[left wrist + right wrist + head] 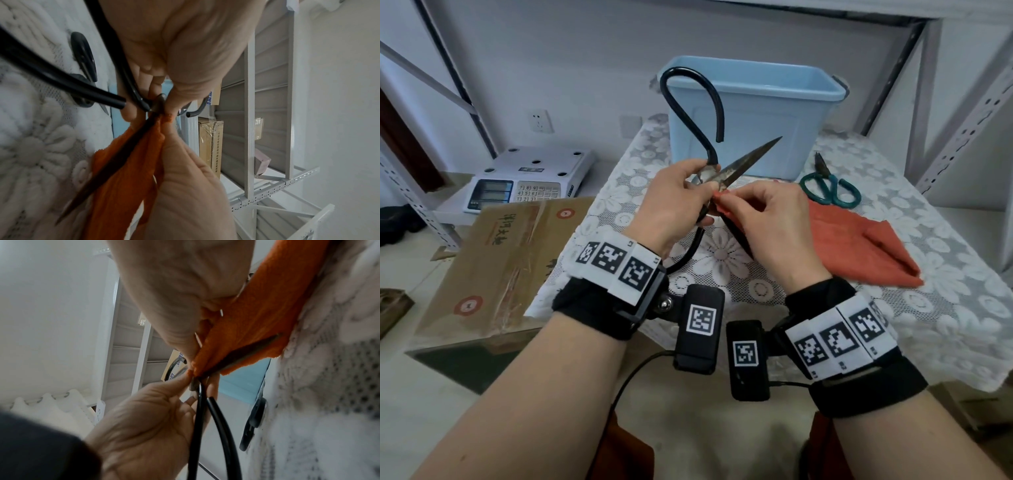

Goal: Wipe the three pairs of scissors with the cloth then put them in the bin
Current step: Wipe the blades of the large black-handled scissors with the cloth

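Holding the large black-handled iron scissors point(717, 171) at the pivot, the left hand point(671, 202) pinches the joint between thumb and fingertips, with one long loop handle rising in front of the bin and the other hanging down past the wrist. Judgement: a grip at the pivot keeps the blades spread and steady, so each can be wiped singly.

The right hand point(767, 219) pinches a fold of the orange terry cloth point(859, 246) round the lower blade, close to the pivot; the left wrist view shows the dark blade point(107, 164) lying in the cloth's fold. The upper blade point(753, 157) is bare and points up and right toward the bin. The rest of the cloth trails onto the white lace-covered table point(945, 308).

Step in hand, as I judge it: wiping the first pair, stroke starting at the pivot end.

A second pair, small scissors with green handles point(828, 188), lies on the table just right of the bin and beyond the cloth. Cannot pick out the third pair for certain. The pale blue plastic bin point(753, 116) stands at the far edge, open-topped, directly beyond the hands; its contents are not visible.

Room: open table lies toward the near right, past the trailing cloth. The bare point is near the bin wall, so any forward swing needs care. The table's left edge lies near the left wrist, with a cardboard box point(493, 257) below it.
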